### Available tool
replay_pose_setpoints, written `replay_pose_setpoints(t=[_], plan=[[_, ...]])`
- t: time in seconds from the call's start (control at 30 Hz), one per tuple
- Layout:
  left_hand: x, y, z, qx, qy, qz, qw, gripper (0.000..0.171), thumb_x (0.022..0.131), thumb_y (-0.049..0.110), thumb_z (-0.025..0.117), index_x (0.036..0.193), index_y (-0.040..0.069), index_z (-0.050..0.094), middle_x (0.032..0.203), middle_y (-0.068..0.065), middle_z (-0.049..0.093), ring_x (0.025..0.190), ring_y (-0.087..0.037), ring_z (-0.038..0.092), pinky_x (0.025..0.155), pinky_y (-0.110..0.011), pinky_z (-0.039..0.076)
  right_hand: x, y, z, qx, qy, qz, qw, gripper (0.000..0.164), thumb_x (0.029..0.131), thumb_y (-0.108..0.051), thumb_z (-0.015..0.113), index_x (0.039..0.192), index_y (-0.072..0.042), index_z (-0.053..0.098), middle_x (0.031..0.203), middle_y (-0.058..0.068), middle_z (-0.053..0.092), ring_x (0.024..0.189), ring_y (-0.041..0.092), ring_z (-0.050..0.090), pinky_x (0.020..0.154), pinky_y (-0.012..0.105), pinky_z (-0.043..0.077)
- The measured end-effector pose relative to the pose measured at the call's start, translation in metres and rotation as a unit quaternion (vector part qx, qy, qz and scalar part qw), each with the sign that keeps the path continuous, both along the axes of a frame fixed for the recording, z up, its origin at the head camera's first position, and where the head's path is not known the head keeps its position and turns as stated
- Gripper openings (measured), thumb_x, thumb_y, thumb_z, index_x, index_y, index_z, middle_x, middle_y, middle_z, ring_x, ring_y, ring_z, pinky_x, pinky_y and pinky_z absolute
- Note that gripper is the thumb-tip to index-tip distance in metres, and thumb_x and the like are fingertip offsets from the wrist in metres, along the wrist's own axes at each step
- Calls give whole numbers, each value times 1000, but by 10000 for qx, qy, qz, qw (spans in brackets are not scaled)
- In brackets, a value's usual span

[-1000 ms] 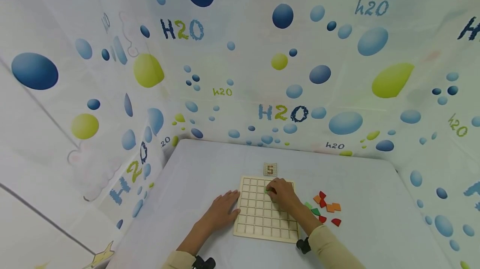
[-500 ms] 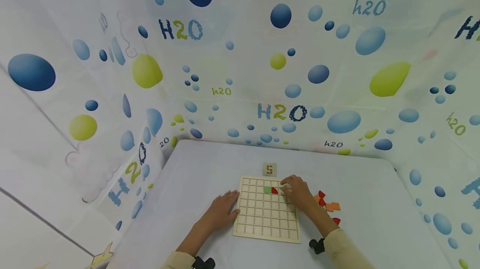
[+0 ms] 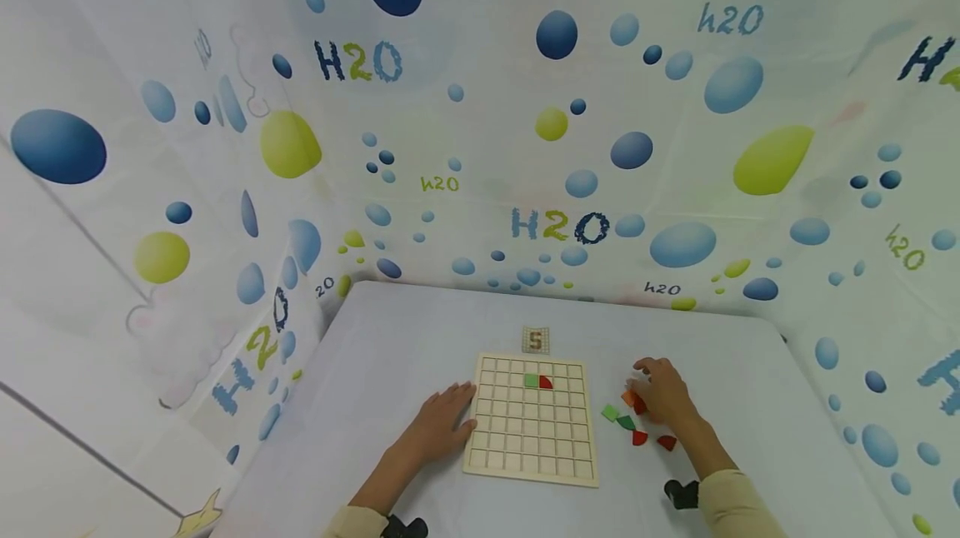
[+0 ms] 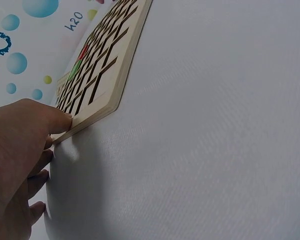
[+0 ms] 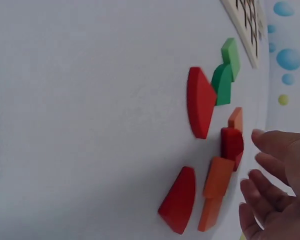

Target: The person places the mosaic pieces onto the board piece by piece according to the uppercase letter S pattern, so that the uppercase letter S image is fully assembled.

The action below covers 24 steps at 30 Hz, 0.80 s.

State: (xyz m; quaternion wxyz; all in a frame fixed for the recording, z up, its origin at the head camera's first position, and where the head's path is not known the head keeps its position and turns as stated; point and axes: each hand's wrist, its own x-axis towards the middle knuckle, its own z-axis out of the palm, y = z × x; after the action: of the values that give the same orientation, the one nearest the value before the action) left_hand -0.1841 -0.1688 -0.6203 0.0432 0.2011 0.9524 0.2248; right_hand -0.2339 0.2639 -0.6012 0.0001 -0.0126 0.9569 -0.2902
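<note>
A wooden grid board lies on the table, with a light green square and a red quarter-circle side by side in two upper cells. Along the board's left edge rests my left hand, fingers extended and thumb touching the edge in the left wrist view. My right hand hovers over loose pieces right of the board, fingers slightly bent and apart, nothing held. Beside its fingertips in the right wrist view lie an orange piece and a red piece, not touched.
Nearer the board are a loose light green square and a dark green piece. Red quarter-circles lie in front of the right hand. A small square tile with a letter-like mark sits behind the board. A patterned curtain encloses the table.
My right hand has left the board and moved right to the loose pieces, uncovering the green square and red quarter-circle in their cells. My left hand has stayed at the board's edge.
</note>
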Motion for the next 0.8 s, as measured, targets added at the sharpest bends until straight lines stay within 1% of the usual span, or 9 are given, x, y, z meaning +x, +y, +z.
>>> replay_pose_setpoints(t=[0.1, 0.2, 0.27, 0.37, 0.53, 0.63, 0.7, 0.8], plan=[[0, -1, -1, 1, -26, 7, 10000, 62, 105, 29, 61, 159, 3, 45, 163, -15, 47, 153, -40, 40, 124, -61, 32, 0, 5, -3, -10, -121, 78, 9999, 25, 100, -12, 71, 118, 5, 68, 108, 22, 62, 98, 34, 62, 90, 53, 59], [0, -1, -1, 27, -21, 2, 10000, 62, 105, 29, 61, 159, 3, 45, 163, -16, 48, 153, -40, 41, 124, -62, 32, 0, 6, -5, -44, -99, 185, 9998, 17, 100, -8, 69, 113, 5, 69, 101, 17, 62, 91, 29, 60, 87, 48, 59], [0, -1, -1, 34, -3, 3, 10000, 62, 105, 29, 62, 158, 3, 45, 163, -16, 48, 152, -40, 41, 123, -62, 33, -1, 5, -5, -61, -62, 212, 9997, 15, 101, -6, 68, 112, 4, 69, 101, 16, 63, 91, 27, 60, 88, 48, 58], [1, 0, -2, 25, -24, 18, 10000, 62, 105, 29, 62, 158, 3, 45, 163, -15, 48, 152, -39, 41, 123, -62, 33, -1, 5, -5, 3, -56, 235, 9997, 16, 101, -7, 68, 113, 5, 69, 102, 16, 64, 93, 28, 61, 91, 51, 58], [2, 1, -3, 43, -5, 36, 10000, 63, 104, 29, 63, 158, 2, 45, 162, -15, 49, 152, -39, 41, 123, -62, 33, 0, 8, 2, 97, -264, 182, 9994, 19, 99, -8, 72, 111, 6, 68, 103, 18, 65, 95, 30, 63, 91, 53, 58], [3, 0, -3, 27, 29, 55, 10000, 63, 105, 30, 63, 158, 3, 45, 162, -15, 48, 152, -39, 41, 123, -62, 33, -1, 11, 7, 101, -367, 221, 9990, 18, 96, -4, 73, 109, 7, 67, 101, 20, 64, 93, 32, 64, 87, 52, 59], [3, 0, -2, 2, 48, 58, 10000, 63, 105, 30, 62, 159, 3, 45, 163, -15, 48, 153, -39, 41, 123, -61, 33, -3, 12, 6, 107, -412, 242, 9988, 17, 96, -2, 73, 109, 7, 68, 101, 19, 64, 93, 31, 63, 87, 50, 60], [3, -1, -2, -32, 70, 57, 10000, 63, 105, 30, 62, 159, 3, 45, 163, -15, 48, 153, -38, 41, 123, -61, 33, -5, 13, 4, 118, -359, 348, 9987, 17, 96, 2, 71, 111, 8, 68, 101, 19, 64, 92, 30, 61, 87, 50, 59]])
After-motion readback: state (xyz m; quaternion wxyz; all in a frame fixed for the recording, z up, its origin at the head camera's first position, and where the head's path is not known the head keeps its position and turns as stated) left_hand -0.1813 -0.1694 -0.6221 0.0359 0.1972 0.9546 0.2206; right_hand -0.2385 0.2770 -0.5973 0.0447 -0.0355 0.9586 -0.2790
